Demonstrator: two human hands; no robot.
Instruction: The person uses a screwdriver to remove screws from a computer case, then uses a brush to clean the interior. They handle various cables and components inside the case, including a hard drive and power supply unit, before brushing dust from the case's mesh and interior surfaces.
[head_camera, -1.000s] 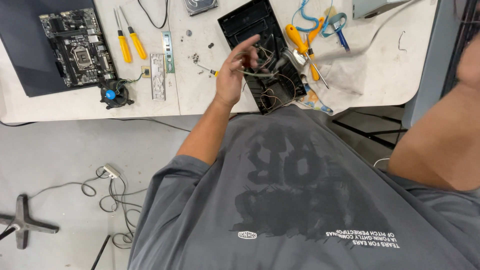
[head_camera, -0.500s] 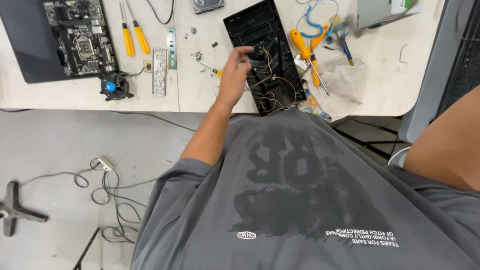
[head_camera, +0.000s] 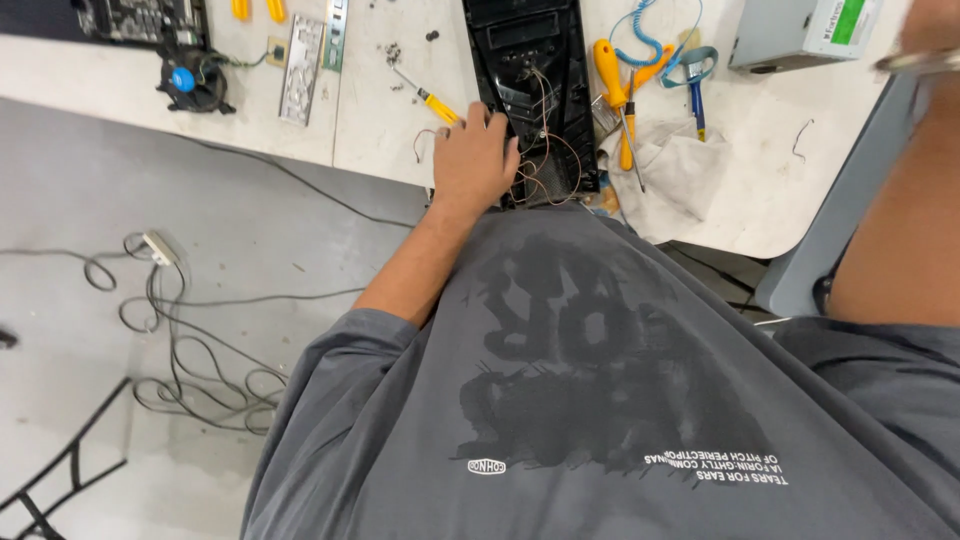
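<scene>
My left hand lies palm down at the near edge of the white table, fingers curled onto the left rim of a long black plastic panel. Thin brown and red wires spill from the panel right beside my fingers. A small yellow-handled screwdriver lies just beyond my thumb. My right arm is raised at the right edge, and my right hand is blurred in the top corner with a thin grey strip under it; its grip is unclear.
Orange-handled screwdrivers, a blue-handled tool, a coiled blue cord and a pale cloth lie right of the panel. A grey metal box sits far right, a cooler fan far left. Cables litter the floor.
My left hand came down from the air and settled on the panel's left rim at the table edge. The view tilted down and left. My right arm rose higher.
</scene>
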